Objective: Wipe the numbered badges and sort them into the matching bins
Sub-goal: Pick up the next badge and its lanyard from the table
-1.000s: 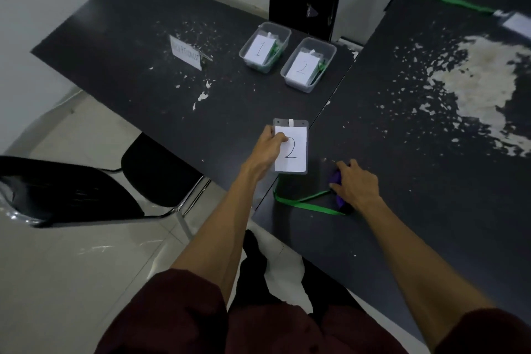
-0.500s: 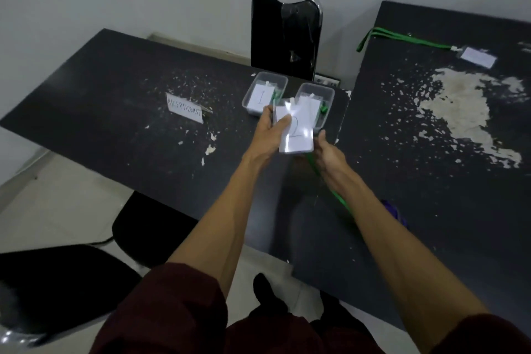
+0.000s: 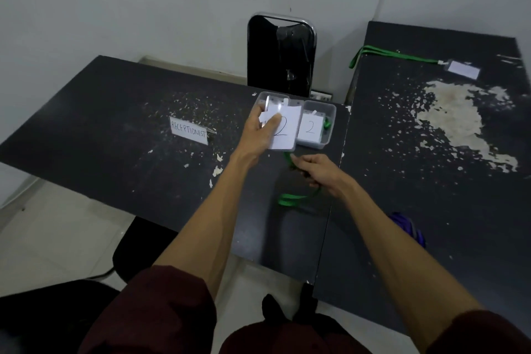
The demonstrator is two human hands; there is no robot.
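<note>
My left hand (image 3: 260, 132) grips a clear badge with a white card marked 2 (image 3: 286, 131), lifted above the table just in front of two clear bins. The left bin (image 3: 263, 98) is mostly hidden behind the badge and my hand. The right bin (image 3: 329, 113) holds a card marked 2 and a bit of green strap. My right hand (image 3: 317, 171) holds the badge's green lanyard (image 3: 293, 200), which hangs down and loops onto the table. A purple cloth (image 3: 409, 228) lies on the right table near my right forearm.
A white RECEPTIONIST sign (image 3: 188, 129) stands on the left black table (image 3: 115, 123). Another badge (image 3: 462, 69) with a green lanyard lies at the far end of the right table (image 3: 431, 181), whose top is flaked. A black chair (image 3: 280, 54) stands behind the bins.
My left hand lifted the 2 badge off the table and carried it forward to the bins. My right hand left the purple cloth and took hold of the trailing green lanyard.
</note>
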